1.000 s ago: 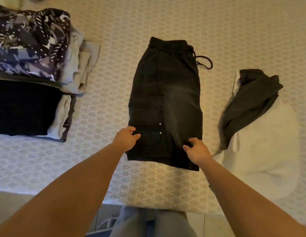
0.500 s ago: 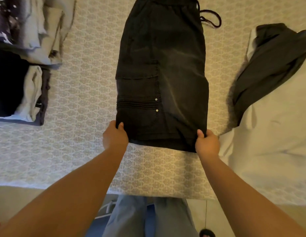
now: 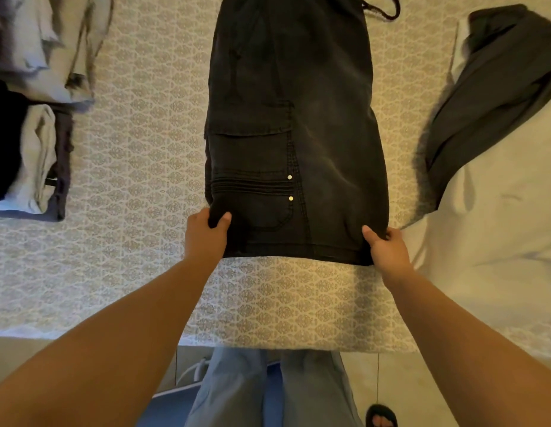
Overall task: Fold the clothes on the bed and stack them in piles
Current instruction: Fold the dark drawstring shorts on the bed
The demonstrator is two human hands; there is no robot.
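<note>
Shorts (image 3: 295, 134) lie flat mid-bed (image 3: 144, 149), hem toward the near edge. Left hand (image 3: 206, 238) pinches the hem's left corner; right hand (image 3: 388, 251) pinches its right corner.

Both your arms reach fwd, elbows low. Your left hand (image 3: 206, 237) pinches the black shorts (image 3: 294, 134) at their near-left hem corner, thumb on top; your right hand (image 3: 388, 249) grips the near-right corner, thumb on top.
</note>
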